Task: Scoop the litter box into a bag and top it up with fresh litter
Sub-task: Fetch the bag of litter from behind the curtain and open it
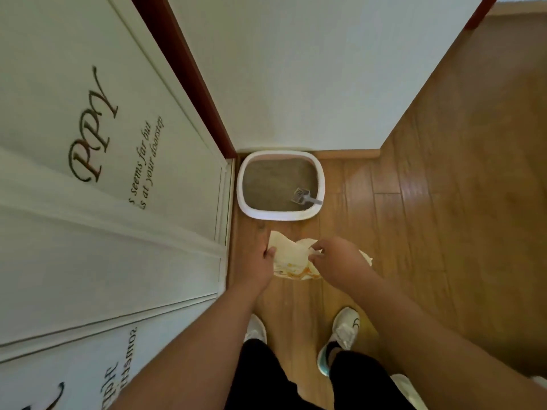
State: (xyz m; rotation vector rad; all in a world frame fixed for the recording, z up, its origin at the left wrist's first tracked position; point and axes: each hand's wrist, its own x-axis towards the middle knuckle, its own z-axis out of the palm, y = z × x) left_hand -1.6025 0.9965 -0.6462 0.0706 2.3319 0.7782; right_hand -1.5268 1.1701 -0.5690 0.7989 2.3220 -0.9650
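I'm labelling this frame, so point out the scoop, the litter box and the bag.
scoop (302,196): head view, on its slotted head.
litter box (281,215): head view, on its near white rim.
bag (291,254): head view, on the crumpled middle between the hands.

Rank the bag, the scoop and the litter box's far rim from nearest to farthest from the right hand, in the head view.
From the right hand:
1. Bag, pinched in it.
2. Scoop, ahead, lying in the box's near right corner.
3. Litter box far rim, by the wall.

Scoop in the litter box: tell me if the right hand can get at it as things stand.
Probably not yet. The right hand and left hand both grip the bag. The scoop lies uncovered on the litter, handle on the box rim, nothing between; free that hand first.
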